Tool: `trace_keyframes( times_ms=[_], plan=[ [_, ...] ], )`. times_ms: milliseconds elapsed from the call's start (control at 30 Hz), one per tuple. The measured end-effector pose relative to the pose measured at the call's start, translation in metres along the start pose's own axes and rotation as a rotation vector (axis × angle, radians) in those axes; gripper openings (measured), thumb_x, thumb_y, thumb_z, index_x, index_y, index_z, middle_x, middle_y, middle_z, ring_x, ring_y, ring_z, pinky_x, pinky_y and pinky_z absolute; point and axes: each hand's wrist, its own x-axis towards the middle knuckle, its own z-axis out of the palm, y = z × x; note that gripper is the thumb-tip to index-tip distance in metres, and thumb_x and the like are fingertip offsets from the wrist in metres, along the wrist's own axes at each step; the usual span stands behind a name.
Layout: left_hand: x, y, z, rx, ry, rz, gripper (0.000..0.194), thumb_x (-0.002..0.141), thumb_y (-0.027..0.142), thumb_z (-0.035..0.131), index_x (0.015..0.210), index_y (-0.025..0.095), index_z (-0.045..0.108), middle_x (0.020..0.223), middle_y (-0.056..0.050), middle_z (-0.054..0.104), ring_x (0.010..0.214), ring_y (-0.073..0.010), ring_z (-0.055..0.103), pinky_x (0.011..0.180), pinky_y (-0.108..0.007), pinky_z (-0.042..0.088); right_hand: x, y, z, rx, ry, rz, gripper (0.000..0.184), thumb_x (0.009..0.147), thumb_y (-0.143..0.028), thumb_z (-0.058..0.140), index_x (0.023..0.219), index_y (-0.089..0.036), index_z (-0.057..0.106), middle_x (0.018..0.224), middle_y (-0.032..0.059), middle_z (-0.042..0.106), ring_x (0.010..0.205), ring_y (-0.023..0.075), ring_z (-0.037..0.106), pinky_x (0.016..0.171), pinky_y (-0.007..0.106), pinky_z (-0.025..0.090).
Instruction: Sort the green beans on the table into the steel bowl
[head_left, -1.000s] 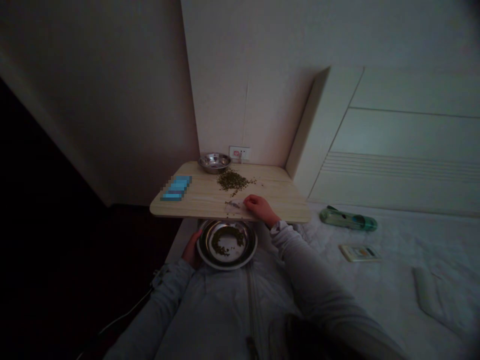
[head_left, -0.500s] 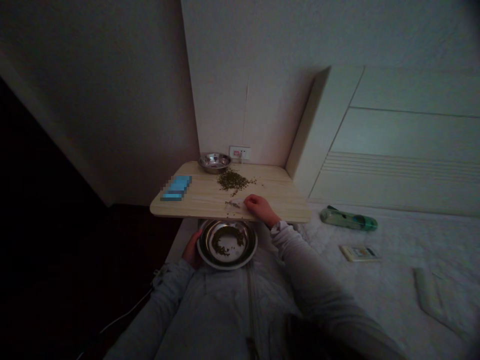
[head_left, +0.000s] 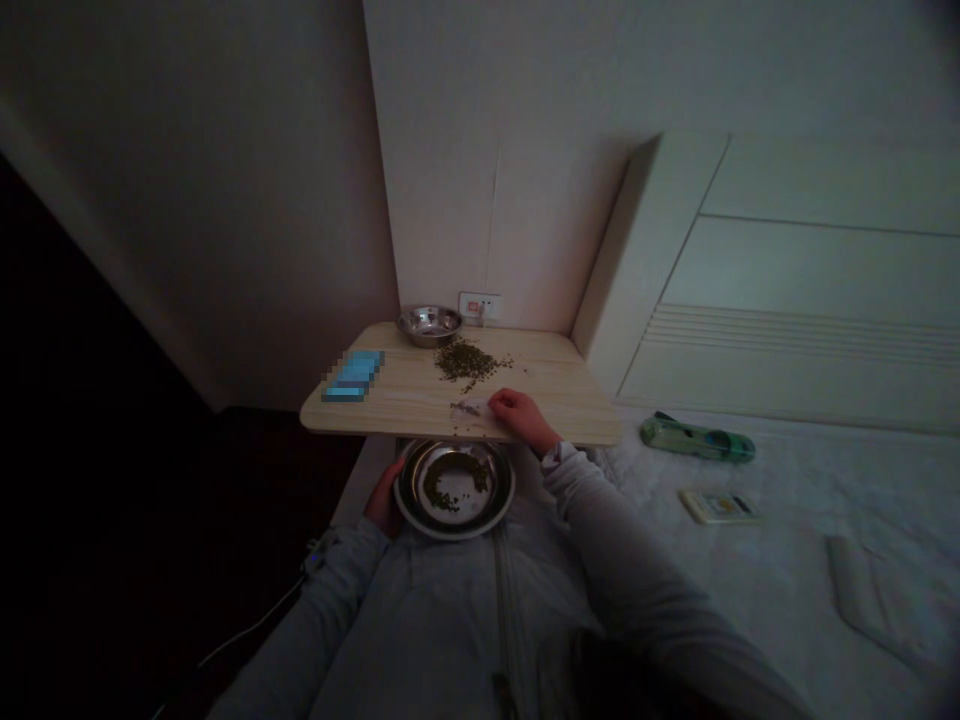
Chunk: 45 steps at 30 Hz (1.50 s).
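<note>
My left hand [head_left: 385, 498] grips the left rim of a shiny metal bowl [head_left: 455, 532], held below the table's front edge against my body. Small green beans [head_left: 442, 490] lie in a ring on its bottom. At the front of the wooden table [head_left: 405, 405], my right hand [head_left: 517, 412] is closed, fingers pinched together. Beside its fingertips is a pale, see-through patch [head_left: 474, 408] with a few beans on or around it; whether the hand holds it is hard to make out. A loose pile of green beans [head_left: 466, 361] lies farther back on the table.
A second metal bowl [head_left: 430, 326] stands at the table's back, near a wall socket [head_left: 480, 305]. A blurred blue screen [head_left: 354, 377] lies at the left. On the bed to the right are a green bottle [head_left: 697, 440] and a phone [head_left: 720, 507].
</note>
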Motion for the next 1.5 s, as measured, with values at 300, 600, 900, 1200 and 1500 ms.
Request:
trace_keyframes(
  times_ms=[300,600,900,1200,1500],
  plan=[
    [0.0024,-0.0014,-0.0037,-0.013,0.015,-0.013,0.028,0.073,0.026,0.04,0.079,0.013,0.063,0.075,-0.004,0.068,0.092,-0.0186,0.053,0.085,-0.027,0.036,-0.0016,-0.0027,-0.0003,0.012,0.003,0.014,0.016,0.062,-0.027,0.044,0.066,-0.015,0.054,0.054,-0.0023,0.049,0.051,0.0074,0.043,0.05,0.019,0.031],
    [0.0003,-0.0007,-0.0013,0.009,0.007,-0.024,0.029,0.072,0.027,0.039,0.081,0.013,0.063,0.079,-0.005,0.067,0.094,-0.0198,0.052,0.086,-0.029,0.035,-0.0017,-0.0021,-0.0008,-0.011,0.008,-0.004,0.016,0.063,-0.027,0.044,0.065,-0.015,0.054,0.054,-0.0023,0.049,0.052,0.0077,0.043,0.05,0.02,0.032],
    [-0.0004,0.0001,-0.0005,0.004,-0.004,-0.019,0.029,0.073,0.027,0.039,0.082,0.013,0.063,0.08,-0.005,0.067,0.095,-0.019,0.051,0.087,-0.028,0.034,-0.0012,0.0,0.0,0.018,0.009,0.025,0.017,0.062,-0.027,0.044,0.067,-0.015,0.054,0.054,-0.0025,0.049,0.051,0.0076,0.042,0.049,0.02,0.031],
    [-0.0004,-0.0004,-0.0013,0.025,-0.006,-0.012,0.028,0.072,0.027,0.04,0.08,0.013,0.063,0.076,-0.005,0.068,0.093,-0.0204,0.053,0.085,-0.03,0.036,-0.0041,-0.0061,-0.0014,0.038,0.01,0.044,0.016,0.062,-0.027,0.043,0.067,-0.014,0.053,0.053,-0.0025,0.049,0.049,0.0072,0.042,0.049,0.019,0.031],
    [0.0004,-0.0007,-0.0012,0.014,0.018,-0.019,0.028,0.073,0.026,0.039,0.077,0.013,0.063,0.074,-0.005,0.068,0.093,-0.0198,0.053,0.086,-0.03,0.035,-0.0033,-0.0045,-0.0016,-0.002,0.033,0.016,0.017,0.063,-0.027,0.044,0.066,-0.014,0.054,0.055,-0.0021,0.05,0.051,0.0076,0.042,0.051,0.02,0.031]
  ],
)
